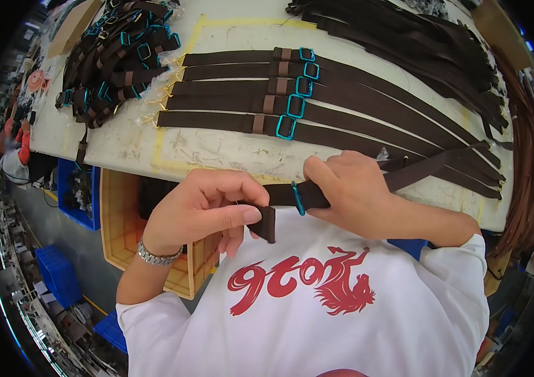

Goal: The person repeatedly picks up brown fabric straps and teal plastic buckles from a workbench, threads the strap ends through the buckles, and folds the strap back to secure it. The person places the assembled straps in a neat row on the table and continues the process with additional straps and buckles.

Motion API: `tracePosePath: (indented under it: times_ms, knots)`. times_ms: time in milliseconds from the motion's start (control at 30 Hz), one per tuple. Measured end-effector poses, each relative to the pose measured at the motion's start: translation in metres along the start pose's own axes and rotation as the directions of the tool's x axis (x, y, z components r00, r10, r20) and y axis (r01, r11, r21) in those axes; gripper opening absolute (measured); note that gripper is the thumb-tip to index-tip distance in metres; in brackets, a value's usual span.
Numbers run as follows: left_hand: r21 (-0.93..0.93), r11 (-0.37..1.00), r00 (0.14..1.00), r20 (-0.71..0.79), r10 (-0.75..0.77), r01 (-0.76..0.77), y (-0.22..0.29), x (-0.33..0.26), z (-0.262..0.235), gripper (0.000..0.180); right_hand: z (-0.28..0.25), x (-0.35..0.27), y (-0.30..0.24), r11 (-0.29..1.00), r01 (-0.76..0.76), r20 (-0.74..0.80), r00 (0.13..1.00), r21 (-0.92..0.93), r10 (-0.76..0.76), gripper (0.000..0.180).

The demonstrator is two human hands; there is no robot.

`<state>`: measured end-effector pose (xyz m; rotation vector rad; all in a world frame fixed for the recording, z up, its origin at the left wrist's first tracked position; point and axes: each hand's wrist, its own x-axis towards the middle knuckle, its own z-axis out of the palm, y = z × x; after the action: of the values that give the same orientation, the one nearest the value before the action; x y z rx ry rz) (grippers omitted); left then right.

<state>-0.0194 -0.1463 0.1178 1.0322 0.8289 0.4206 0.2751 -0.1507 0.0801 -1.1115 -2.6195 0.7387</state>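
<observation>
At the table's near edge, my left hand [207, 204] pinches the short, folded end of a dark brown webbing strap [267, 225] between thumb and fingers. My right hand [351, 191] is closed around the same strap, just right of a teal metal buckle [298, 198] threaded on it. From my right hand the strap runs on toward the right side of the table. Beyond my hands, several similar straps [216, 102] lie side by side, each with a teal buckle [296, 106], a brown keeper loop [269, 103] and a gold-coloured hook at the left end.
A heap of straps with teal buckles [122, 56] lies at the left of the table [216, 147]. More dark straps [399, 47] are piled at the far right. Below the edge are a wooden crate [116, 220] and blue bins [56, 273]. Brown cords [521, 138] hang at the right.
</observation>
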Motion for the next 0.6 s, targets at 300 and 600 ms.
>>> tracePosePath:
  times_ms: [300,600]
  knots:
    - [0.318,0.948,0.972,-0.231,0.045,0.032,-0.022,0.008,0.02,0.01,-0.023,0.007,0.004,0.786,-0.332,0.501,0.865,0.521,0.034,0.041]
    - [0.326,0.942,0.965,-0.211,0.158,-0.083,-0.034,0.002,0.025,0.015,-0.024,0.01,-0.003,0.376,-0.537,0.572,0.82,0.755,0.022,0.025]
